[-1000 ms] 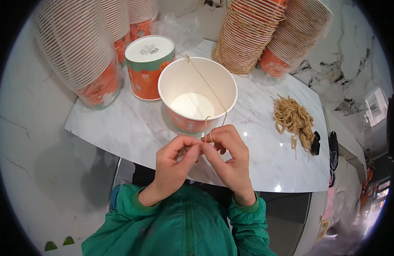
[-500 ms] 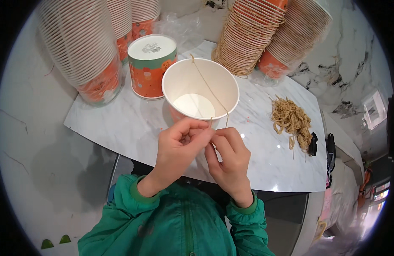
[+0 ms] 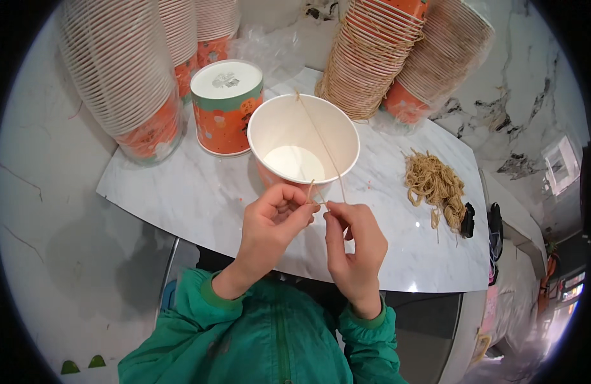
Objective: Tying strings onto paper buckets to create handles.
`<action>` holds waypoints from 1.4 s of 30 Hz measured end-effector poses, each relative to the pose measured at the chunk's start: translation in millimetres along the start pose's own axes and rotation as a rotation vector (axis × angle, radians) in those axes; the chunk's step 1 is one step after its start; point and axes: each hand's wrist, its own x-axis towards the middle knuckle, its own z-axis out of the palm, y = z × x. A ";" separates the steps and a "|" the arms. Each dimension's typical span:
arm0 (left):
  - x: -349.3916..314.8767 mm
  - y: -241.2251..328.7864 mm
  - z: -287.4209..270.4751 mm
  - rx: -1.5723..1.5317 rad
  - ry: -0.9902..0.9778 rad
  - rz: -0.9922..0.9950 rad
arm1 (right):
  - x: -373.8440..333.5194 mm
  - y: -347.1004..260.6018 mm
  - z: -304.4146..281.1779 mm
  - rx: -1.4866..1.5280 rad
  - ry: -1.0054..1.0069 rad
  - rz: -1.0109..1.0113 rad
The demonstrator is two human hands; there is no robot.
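Observation:
A white-lined paper bucket (image 3: 276,137) stands upright on the marble-patterned table, its mouth toward me. A thin tan string (image 3: 321,137) runs from a knot at the far rim, across the opening and over the near rim to my fingers. My left hand (image 3: 273,221) is closed in a pinch on the string, just in front of the bucket. Close beside it, my right hand (image 3: 356,246) pinches the string between thumb and forefinger. A small loop of string shows between the two hands. Fingers partly hide the bucket's lower front.
An upside-down orange and green bucket (image 3: 225,121) stands behind left. Tall stacks of nested buckets (image 3: 126,83) rise at the left; a string-wrapped stack (image 3: 369,64) and a bagged stack (image 3: 442,61) stand at the back right. A pile of tan string (image 3: 433,182) lies right, beside a black clip (image 3: 468,221).
My hands have drawn slightly apart, the right one moving right and down. More of the string loop shows between them. The view has shifted a little.

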 end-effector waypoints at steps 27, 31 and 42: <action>0.9 -7.5 13.7 -0.349 0.015 -0.058 | 2.7 3.4 21.1 0.333 0.094 0.151; 2.6 -5.4 7.3 -0.265 -0.006 -0.019 | 6.8 1.7 22.0 0.328 0.066 0.152; 4.0 -2.6 -3.2 -0.091 -0.012 0.032 | 19.9 2.9 20.3 -0.017 -0.051 -0.038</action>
